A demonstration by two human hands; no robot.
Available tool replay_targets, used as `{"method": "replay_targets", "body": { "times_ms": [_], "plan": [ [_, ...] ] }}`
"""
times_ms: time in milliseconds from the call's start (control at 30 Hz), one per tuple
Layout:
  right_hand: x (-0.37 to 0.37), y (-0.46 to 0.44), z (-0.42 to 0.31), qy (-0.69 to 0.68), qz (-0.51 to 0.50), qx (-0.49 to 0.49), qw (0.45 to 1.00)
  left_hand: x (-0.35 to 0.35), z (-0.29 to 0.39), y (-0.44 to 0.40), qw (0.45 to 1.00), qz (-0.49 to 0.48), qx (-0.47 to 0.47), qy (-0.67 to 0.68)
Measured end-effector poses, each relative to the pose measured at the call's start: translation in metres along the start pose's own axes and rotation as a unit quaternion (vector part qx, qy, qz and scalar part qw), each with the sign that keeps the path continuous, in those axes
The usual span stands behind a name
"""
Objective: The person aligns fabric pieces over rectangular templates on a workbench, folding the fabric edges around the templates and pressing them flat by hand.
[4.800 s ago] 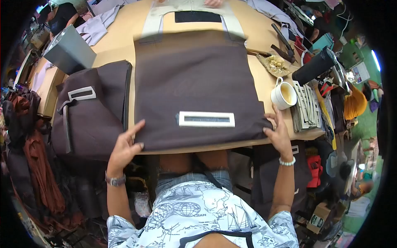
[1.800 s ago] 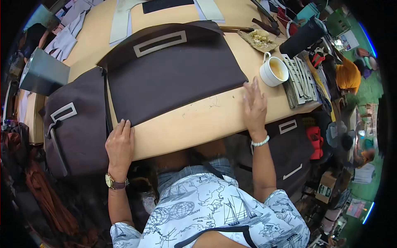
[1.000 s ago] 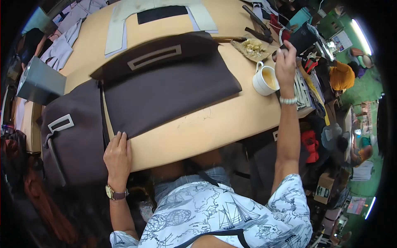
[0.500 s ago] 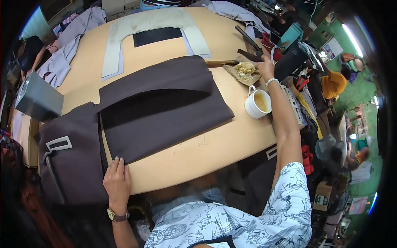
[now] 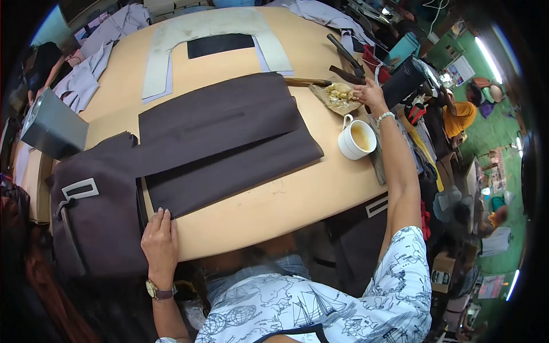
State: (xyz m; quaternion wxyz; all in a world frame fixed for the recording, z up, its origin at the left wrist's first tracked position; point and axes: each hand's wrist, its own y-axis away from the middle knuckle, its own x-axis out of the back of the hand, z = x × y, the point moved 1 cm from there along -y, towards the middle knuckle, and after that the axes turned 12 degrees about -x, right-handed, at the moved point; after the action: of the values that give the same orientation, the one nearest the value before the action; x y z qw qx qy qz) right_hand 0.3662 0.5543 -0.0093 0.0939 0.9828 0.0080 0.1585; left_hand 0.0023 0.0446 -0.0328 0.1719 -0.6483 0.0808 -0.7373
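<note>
My left hand lies with its fingers stretched out on the near corner of a dark brown leather-like sheet, at the table's front edge. A long dark brown strip lies across that sheet. At the right, my right hand is stretched out with fingers apart, beside pale yellow lumps on a piece of brown paper. Whether the fingertips touch the lumps I cannot tell. Just below that hand stands a white mug of yellowish liquid. A wooden-handled tool lies left of the paper.
A hammer lies beyond my right hand. At left are a grey metal block and stacked brown pieces with a white rectangular frame. A pale U-shaped pattern lies at the table's far side. People are in the background.
The strip, which arched up off the sheet before, now lies flatter and further down over it. My right hand's fingers have spread. My left hand has stayed at the corner.
</note>
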Motion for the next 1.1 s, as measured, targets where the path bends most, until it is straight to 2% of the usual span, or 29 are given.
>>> {"method": "replay_targets", "body": {
  "times_ms": [100,133,167,300,367,433,500,567,667,767,867,967,1000,1100],
  "plan": [
    [0.001,-0.009,-0.008,0.058,0.145,0.140,0.978,-0.001,-0.001,0.000,1.000,0.003,-0.005,-0.001],
    [-0.004,0.006,-0.019,0.138,0.183,0.233,0.945,0.000,-0.001,0.000,1.000,-0.002,-0.010,-0.011],
    [-0.015,0.043,-0.037,0.183,0.182,0.254,0.932,0.000,-0.001,-0.002,1.000,-0.007,-0.015,-0.020],
    [-0.070,0.166,-0.035,0.241,-0.021,0.298,0.923,-0.001,-0.002,-0.009,0.999,-0.008,-0.020,-0.029],
    [-0.099,0.214,-0.020,0.205,-0.140,0.283,0.927,-0.004,-0.001,-0.011,0.999,0.009,-0.038,-0.021],
    [-0.133,0.254,-0.007,0.201,-0.203,0.328,0.901,-0.005,0.006,-0.016,0.998,0.014,-0.053,-0.013],
    [-0.176,0.280,-0.006,0.212,-0.187,0.513,0.810,-0.009,0.015,-0.025,0.996,0.033,-0.087,0.004],
    [-0.213,0.294,-0.009,0.248,-0.150,0.613,0.735,-0.016,0.021,-0.031,0.996,0.022,-0.092,0.005],
    [-0.259,0.286,-0.003,0.334,-0.186,0.638,0.669,-0.028,0.022,-0.033,0.995,0.031,-0.092,0.002],
    [-0.273,0.282,-0.004,0.420,-0.203,0.630,0.620,-0.030,0.020,-0.035,0.995,0.046,-0.084,0.006],
    [-0.276,0.279,-0.013,0.441,-0.217,0.633,0.598,-0.032,0.021,-0.034,0.995,0.056,-0.088,0.002],
    [-0.286,0.256,-0.031,0.388,-0.265,0.565,0.679,-0.032,0.020,-0.036,0.995,0.049,-0.082,0.001],
    [-0.288,0.249,-0.050,0.386,-0.251,0.560,0.689,-0.031,0.020,-0.036,0.996,0.048,-0.080,0.003],
    [-0.328,0.207,-0.110,0.475,-0.148,0.586,0.639,-0.031,0.024,-0.035,0.996,0.053,-0.069,0.010]
  ]
}}
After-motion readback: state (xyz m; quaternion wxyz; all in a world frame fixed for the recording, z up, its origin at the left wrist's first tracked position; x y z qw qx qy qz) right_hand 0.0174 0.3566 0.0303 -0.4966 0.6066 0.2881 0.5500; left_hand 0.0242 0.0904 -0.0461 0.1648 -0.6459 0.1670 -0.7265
